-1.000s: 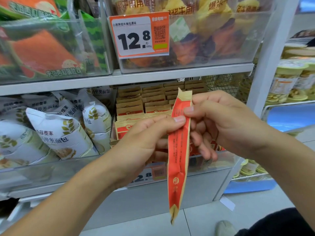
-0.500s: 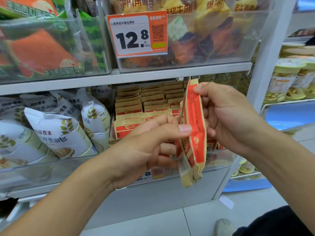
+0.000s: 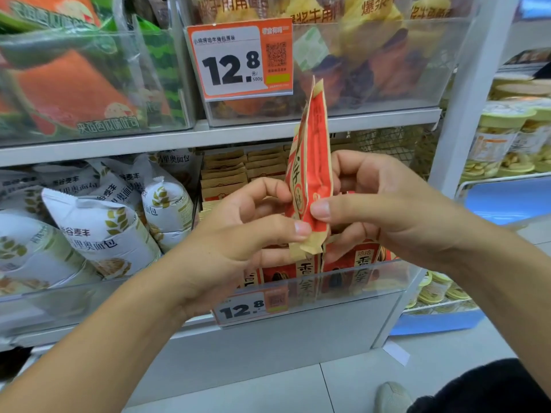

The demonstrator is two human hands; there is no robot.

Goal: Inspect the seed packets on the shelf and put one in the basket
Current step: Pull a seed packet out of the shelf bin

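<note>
A red and tan seed packet stands upright and edge-on between my hands, in front of the lower shelf. My left hand pinches its lower edge with thumb and fingers. My right hand pinches the same packet from the right, thumb on its near face. Behind them, several more red and tan seed packets stand in a clear bin on the lower shelf. No basket is in view.
White bread bags fill the bin to the left. The upper shelf holds clear bins of snacks with an orange 12.8 price tag. Jars stand on a rack to the right. My shoe is on the tiled floor.
Both hands have turned the packet and raised it, so its top now reaches past the upper shelf edge. My left thumb has moved to the packet's bottom edge.
</note>
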